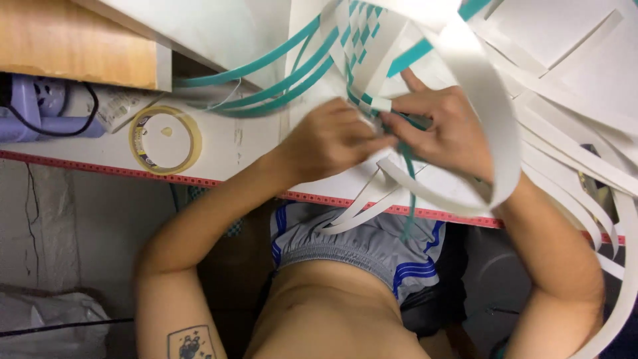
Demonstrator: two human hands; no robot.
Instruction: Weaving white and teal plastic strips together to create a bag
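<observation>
Both hands pinch thin strips at the table (252, 143) edge: left hand (332, 139) and right hand (445, 129) grip the white-and-teal weave (359, 33). Strips look light, springy, easily creased; best held near the crossings.

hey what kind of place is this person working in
Probably a small home craft workspace. Both hands, left hand and right hand, work on woven white and teal strips over a white table, with a roll of tape lying beside them.
</observation>
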